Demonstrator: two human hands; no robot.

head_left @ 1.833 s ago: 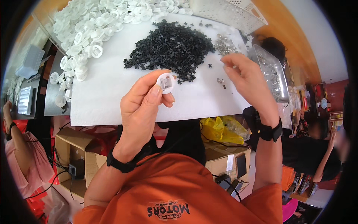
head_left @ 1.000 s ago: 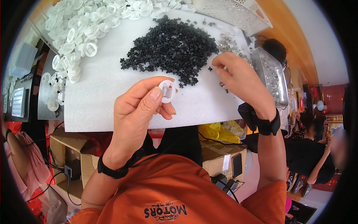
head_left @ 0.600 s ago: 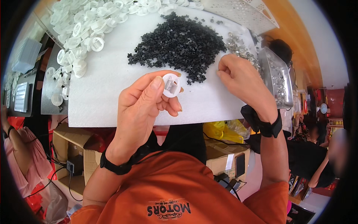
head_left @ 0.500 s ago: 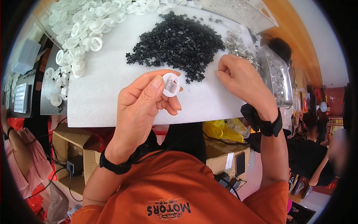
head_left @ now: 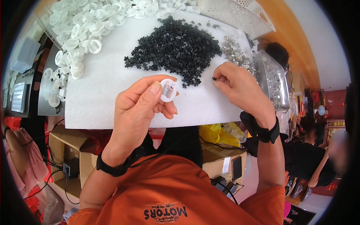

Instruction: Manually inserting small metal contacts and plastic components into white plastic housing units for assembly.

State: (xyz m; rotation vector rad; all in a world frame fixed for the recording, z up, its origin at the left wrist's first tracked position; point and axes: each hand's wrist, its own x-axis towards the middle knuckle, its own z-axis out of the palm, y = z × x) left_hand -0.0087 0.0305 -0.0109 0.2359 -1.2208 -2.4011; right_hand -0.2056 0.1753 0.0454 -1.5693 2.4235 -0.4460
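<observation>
My left hand (head_left: 139, 108) holds a small round white plastic cap (head_left: 168, 90) between thumb and fingers, its open side facing up, above the near edge of the white foam sheet (head_left: 97, 97). My right hand (head_left: 240, 90) pinches a tiny black plastic piece (head_left: 214, 79) at its fingertips, just right of the cap. A big heap of the same black cross-shaped pieces (head_left: 174, 47) lies on the sheet beyond both hands. White caps (head_left: 86, 26) are piled at the far left.
Small shiny metal parts (head_left: 234, 54) lie right of the black heap, beside a metal tray (head_left: 275, 80). A white perforated basket (head_left: 236, 15) stands at the back. Cardboard boxes (head_left: 71, 146) sit under the table. Another person (head_left: 311, 165) sits at the right.
My right hand has come back from the metal parts and black heap toward the cap, now pinching a black piece. My left hand has kept the white cap in about the same spot.
</observation>
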